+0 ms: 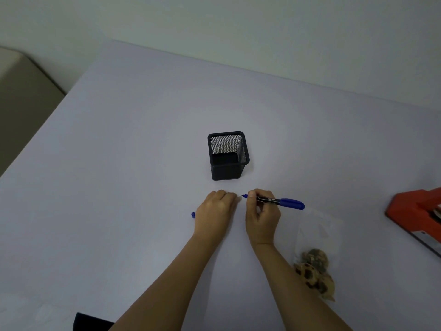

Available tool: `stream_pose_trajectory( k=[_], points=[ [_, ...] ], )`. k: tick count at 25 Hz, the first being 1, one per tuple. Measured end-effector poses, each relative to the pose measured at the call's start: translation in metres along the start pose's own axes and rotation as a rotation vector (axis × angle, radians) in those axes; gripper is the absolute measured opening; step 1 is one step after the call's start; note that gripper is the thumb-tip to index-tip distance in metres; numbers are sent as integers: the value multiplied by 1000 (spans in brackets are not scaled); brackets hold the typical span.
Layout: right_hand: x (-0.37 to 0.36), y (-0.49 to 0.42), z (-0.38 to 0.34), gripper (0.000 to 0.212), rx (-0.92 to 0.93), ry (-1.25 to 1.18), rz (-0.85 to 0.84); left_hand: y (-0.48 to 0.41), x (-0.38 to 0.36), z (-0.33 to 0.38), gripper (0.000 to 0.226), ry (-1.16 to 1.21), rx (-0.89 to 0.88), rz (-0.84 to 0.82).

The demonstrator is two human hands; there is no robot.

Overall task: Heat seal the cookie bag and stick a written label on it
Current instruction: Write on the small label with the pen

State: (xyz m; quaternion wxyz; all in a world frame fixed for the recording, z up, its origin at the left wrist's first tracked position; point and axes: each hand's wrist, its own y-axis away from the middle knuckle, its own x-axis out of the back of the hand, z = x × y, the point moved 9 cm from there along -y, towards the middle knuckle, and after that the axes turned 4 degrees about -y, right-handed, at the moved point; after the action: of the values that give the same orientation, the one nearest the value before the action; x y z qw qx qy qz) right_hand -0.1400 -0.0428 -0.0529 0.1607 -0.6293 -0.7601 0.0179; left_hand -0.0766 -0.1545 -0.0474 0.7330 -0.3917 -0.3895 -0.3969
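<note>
Just in front of the black mesh pen holder (228,155), the right hand (262,215) grips an uncapped blue marker (278,201); the left hand (214,211), fingers curled, presses down something too small to see. The clear cookie bag (315,254) lies right of the holder; labelling appears underway, sticking remains.

Writing at a pale table

The right hand (262,212) grips a blue marker (278,201), tip down beside the curled left hand (214,209); a black mesh pen cup (228,156) stands just beyond, a cookie bag (316,254) lies right.
</note>
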Motion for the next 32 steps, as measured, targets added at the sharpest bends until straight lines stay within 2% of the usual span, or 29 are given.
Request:
stream_pose_trajectory(
  k=[4, 10, 14, 20, 32],
  points=[
    [-8, 1, -2, 31, 26, 35, -80, 2, 2, -5, 21, 43, 38, 6],
    [-21, 4, -2, 29, 60, 44, -211, 27, 10, -13, 30, 113, 218, 93],
    [-24, 4, -4, 29, 85, 55, -235, 35, 6, -11, 14, 133, 201, 108],
    [-21, 4, -1, 30, 60, 53, -209, 34, 2, -16, 27, 116, 173, 115],
    [-24, 4, 0, 32, 43, 54, -221, 38, 2, -17, 26, 143, 185, 172]
  ],
)
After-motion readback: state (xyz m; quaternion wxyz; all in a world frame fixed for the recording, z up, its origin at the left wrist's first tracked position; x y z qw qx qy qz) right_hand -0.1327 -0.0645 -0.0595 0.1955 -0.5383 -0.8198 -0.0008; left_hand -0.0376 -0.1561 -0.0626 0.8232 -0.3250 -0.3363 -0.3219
